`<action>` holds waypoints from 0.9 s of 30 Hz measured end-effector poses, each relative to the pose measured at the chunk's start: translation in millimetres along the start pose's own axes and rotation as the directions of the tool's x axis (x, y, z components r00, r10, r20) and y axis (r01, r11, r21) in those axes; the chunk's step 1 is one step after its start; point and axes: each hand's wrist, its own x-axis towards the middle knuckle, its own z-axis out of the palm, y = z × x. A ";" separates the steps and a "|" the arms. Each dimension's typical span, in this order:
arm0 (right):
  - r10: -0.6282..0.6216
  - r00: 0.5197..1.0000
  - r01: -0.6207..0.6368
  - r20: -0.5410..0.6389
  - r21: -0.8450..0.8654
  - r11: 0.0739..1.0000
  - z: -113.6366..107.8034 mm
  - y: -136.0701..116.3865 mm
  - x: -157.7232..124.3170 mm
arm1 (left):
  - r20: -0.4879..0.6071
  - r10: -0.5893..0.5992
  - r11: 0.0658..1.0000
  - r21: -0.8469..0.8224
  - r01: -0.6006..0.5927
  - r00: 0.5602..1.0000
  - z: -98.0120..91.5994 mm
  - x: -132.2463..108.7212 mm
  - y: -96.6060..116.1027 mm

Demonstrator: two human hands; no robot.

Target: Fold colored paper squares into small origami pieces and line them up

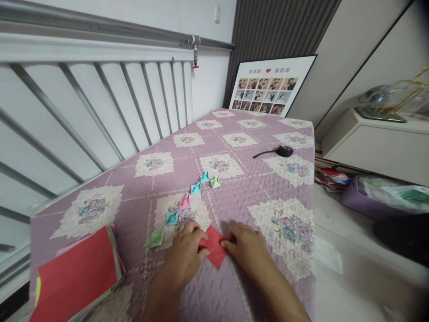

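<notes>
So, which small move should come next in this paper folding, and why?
Perhaps fold one side corner inward on the red diamond-shaped paper: the left hand and right hand hold its opposite side corners, and it looks flatter than the small blue folded-paper piece nearby.

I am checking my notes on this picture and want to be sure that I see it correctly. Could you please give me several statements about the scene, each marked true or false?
1. The fingers of the left hand and the right hand touch the red paper. True.
2. The paper stack is red on top. True.
3. The paper stack lies to the right of the right hand. False: it lies to the left of the left hand.
4. The pink folded piece sits between two blue folded pieces. True.
5. Every folded piece is blue or pink. False: two green folded pieces are also there.
</notes>
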 end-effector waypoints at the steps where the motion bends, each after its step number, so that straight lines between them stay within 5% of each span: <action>1: 0.008 1.000 -0.008 -0.013 -0.006 1.000 1.6 -2.3 -0.1 | 0.000 -0.002 1.000 0.001 0.002 1.000 -0.5 0.1 0.5; 15: 0.032 0.973 -0.063 -0.230 -0.131 0.989 23.6 -20.0 30.7 | 0.041 -0.029 0.999 0.021 0.028 0.999 -1.1 1.1 0.2; 27: 0.063 0.995 -0.068 -0.081 -0.059 0.996 7.8 -9.6 22.8 | 0.074 -0.016 0.999 0.034 0.014 0.997 -3.6 1.1 1.8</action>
